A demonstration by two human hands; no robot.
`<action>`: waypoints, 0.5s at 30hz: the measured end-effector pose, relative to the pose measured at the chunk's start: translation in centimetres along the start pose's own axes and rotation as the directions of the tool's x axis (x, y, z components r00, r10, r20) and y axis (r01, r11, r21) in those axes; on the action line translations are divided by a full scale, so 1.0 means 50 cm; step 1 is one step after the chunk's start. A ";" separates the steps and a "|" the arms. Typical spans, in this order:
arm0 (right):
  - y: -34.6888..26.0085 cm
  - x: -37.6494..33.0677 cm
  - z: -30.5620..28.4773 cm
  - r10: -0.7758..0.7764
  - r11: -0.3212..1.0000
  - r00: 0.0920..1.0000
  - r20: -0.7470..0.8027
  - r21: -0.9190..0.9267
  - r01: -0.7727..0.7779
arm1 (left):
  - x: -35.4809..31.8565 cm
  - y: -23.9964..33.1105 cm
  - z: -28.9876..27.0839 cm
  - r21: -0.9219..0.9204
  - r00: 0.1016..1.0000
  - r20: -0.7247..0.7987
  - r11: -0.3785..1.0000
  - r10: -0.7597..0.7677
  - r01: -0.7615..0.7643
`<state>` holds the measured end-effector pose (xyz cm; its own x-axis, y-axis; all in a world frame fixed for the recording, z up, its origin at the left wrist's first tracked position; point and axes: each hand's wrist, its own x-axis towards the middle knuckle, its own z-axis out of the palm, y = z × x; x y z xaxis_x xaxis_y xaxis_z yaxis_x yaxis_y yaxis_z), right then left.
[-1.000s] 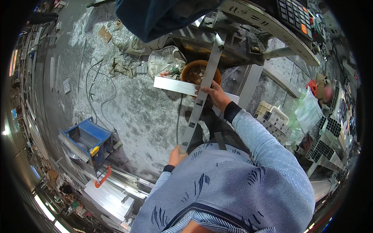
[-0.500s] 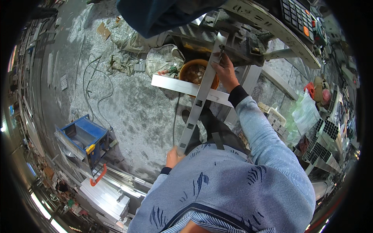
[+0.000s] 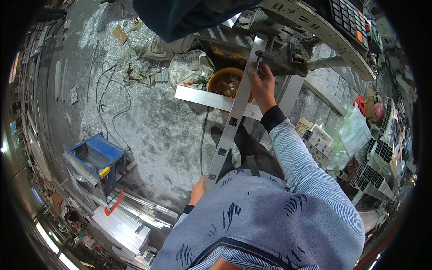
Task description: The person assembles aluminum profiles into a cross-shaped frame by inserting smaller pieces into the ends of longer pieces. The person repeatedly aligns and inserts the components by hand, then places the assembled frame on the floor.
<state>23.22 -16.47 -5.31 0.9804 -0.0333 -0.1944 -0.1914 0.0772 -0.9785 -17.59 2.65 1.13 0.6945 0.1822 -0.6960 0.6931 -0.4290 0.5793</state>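
A long silver aluminium profile [image 3: 227, 128] with several rectangular cut-outs slants from near my waist up to the bench. My left hand [image 3: 197, 191] is closed around its near end, beside my apron. Farther up, my right hand [image 3: 264, 86] is closed at the profile's right edge, its fingertips at a slim dark metal piece [image 3: 258, 59] against the face. What its curled fingers cover is hidden. Under the long profile, a second pale profile [image 3: 202, 96] lies crosswise. An orange-rimmed bucket [image 3: 219, 73] of offcuts stands behind the crossing.
A calculator [image 3: 346, 20] rests on the worn bench edge [image 3: 324, 33] at upper right. On the left stand a blue metal bin [image 3: 96, 155] and stacked silver profiles [image 3: 119, 227]. A black cable [image 3: 100, 96] loops over the floor; a cream basket [image 3: 315, 135] sits right.
The long profile has shifted slightly, its far end a little to the right. My right hand has moved slightly down and right along it. My left hand stays at the near end.
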 end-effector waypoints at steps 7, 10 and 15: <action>-0.013 0.000 0.015 0.013 0.998 0.997 -0.074 0.062 -0.008 | -0.023 -0.017 -0.027 0.060 0.998 0.005 0.996 0.070 -0.071; -0.017 -0.009 0.016 0.082 0.993 0.991 -0.110 0.093 -0.072 | -0.030 -0.015 -0.028 0.049 0.999 0.010 0.998 0.044 -0.045; -0.019 -0.005 0.014 0.069 0.996 0.993 -0.093 -0.043 -0.073 | -0.031 0.006 -0.038 0.044 0.999 0.021 0.998 0.040 -0.041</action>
<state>23.20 -15.84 -4.31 0.9562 -0.1206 -0.2669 -0.2643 0.0369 -0.9637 -18.08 3.91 3.20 0.7176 0.1460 -0.6810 0.6548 -0.4744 0.5884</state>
